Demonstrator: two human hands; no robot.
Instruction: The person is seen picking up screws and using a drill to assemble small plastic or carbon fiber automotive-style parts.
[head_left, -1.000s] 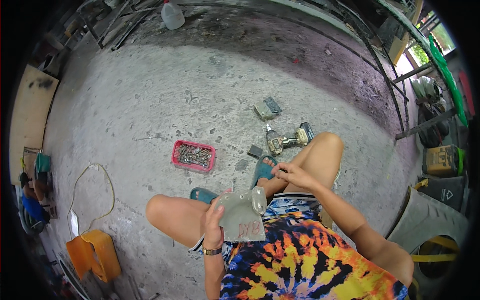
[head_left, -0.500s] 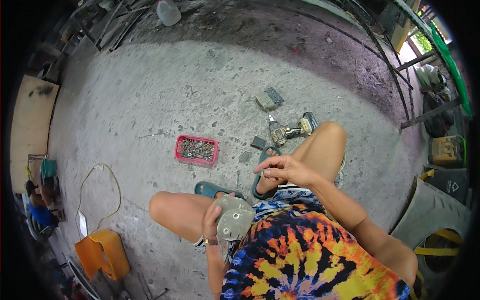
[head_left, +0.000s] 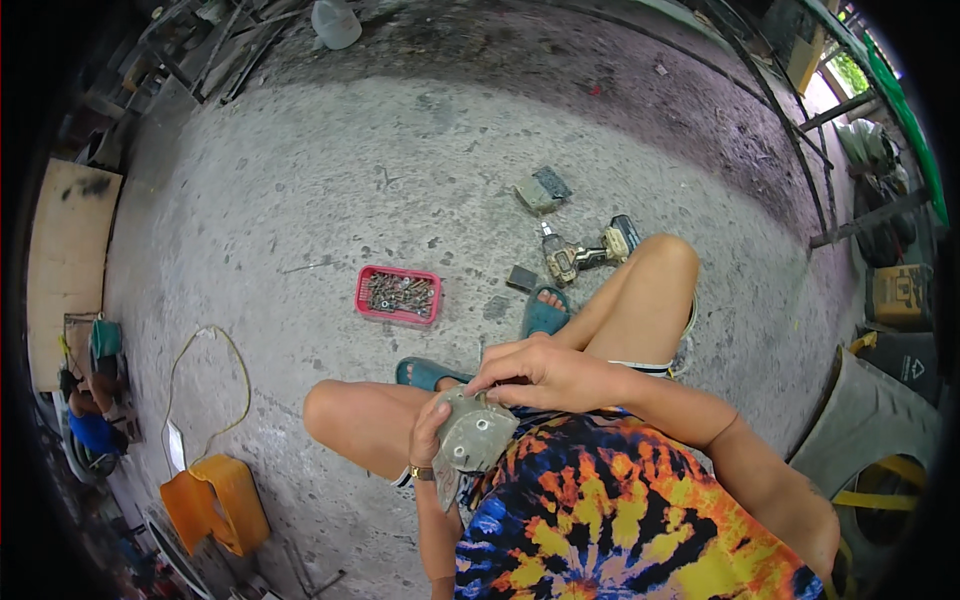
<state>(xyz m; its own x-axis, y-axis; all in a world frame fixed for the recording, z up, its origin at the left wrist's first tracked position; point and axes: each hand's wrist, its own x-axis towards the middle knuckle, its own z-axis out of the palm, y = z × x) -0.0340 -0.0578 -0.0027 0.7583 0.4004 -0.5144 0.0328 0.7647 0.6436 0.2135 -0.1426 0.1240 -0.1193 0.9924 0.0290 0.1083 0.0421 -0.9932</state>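
A grey, rounded metal-looking piece with several holes [head_left: 482,447] is tilted over my lap. My left hand [head_left: 427,432] grips it by its left edge, fingers wrapped round it. Against the piece's upper edge, near a hole, the closed fingertips of my right hand [head_left: 545,372] pinch together; a small thing seems to be between them, too hidden to name. Beyond my feet stands a pink basket [head_left: 398,319] filled with loose bolts and nuts [head_left: 400,293].
Right of the basket lie a cordless impact wrench [head_left: 572,262], a small dark block [head_left: 521,278] and a greyish block [head_left: 545,190]. A cut orange container [head_left: 235,505] and a yellowish cord loop [head_left: 247,385] lie at left. Another person [head_left: 95,430] is at far left; a grey plastic chair [head_left: 850,420] stands right.
My right hand has come down and to the left, from above my lap to the upper edge of the grey piece. My left hand keeps its grip on the piece.
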